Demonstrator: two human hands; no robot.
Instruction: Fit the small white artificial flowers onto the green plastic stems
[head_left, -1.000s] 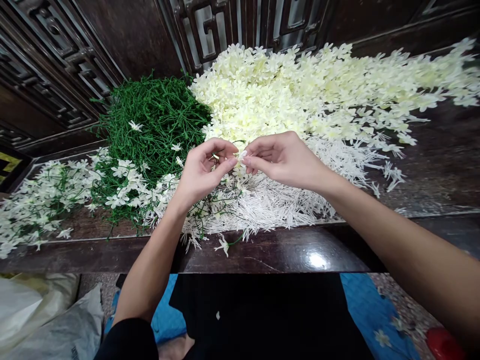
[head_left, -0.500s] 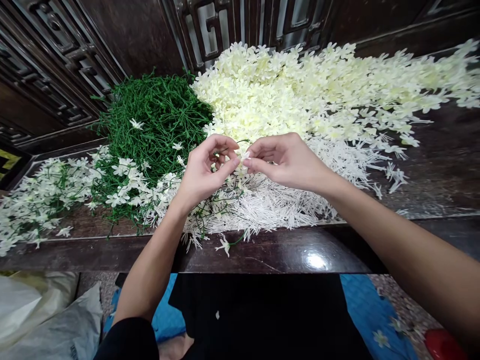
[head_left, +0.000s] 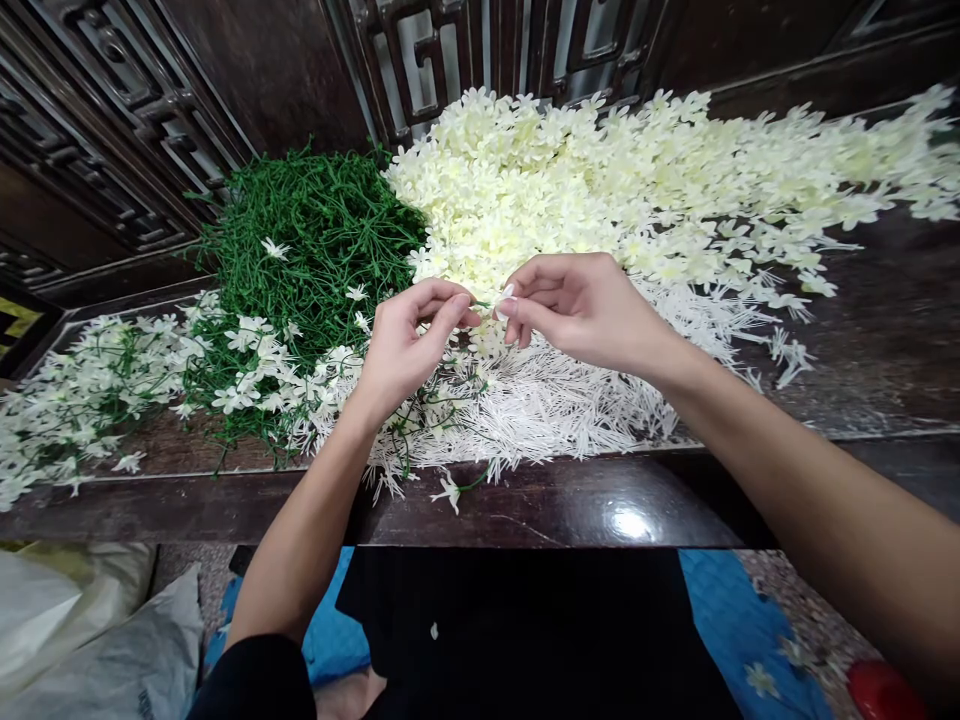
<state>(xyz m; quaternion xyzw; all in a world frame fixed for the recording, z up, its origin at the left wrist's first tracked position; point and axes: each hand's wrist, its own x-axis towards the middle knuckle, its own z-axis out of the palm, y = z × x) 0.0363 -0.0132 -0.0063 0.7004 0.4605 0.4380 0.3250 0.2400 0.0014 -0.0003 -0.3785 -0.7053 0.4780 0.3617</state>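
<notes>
- White flower [head_left: 504, 302]: small, held in the air between the two hands, above the front of the heaps on the bench; its finer parts are hidden by fingers.
- Green stem [head_left: 481, 305]: thin, bridging the short gap between the hands and apparently meeting the flower at its base; whether it is seated there cannot be told.
- Right hand [head_left: 581, 310]: grip pinching the flower between thumb and fingertips.
- Left hand [head_left: 411, 345]: grip pinching the stem between thumb and forefinger, just beside the flower.
- Handling, as judged: the work appears to be aligning stem and flower. A light pinch close to the flower's base should spare the petals; a short free length of stem should resist bending; pressure is best kept along the stem's line, with wrists steady.
- Surrounding heaps: cream blossoms [head_left: 540, 190] lie behind the hands, white filaments [head_left: 570, 410] beneath and in front, green sprigs [head_left: 315, 250] to the left. Loose pieces could snag on the stem.
- Stemmed flowers [head_left: 97, 400]: spread along the far left; a single bloom [head_left: 448, 490] rests at the front edge of the dark wooden bench [head_left: 885, 340].
- Lettering: a grey sack [head_left: 135, 660] at lower left bears dark marks near the picture's bottom edge, too small to read; no brand or label is legible.
</notes>
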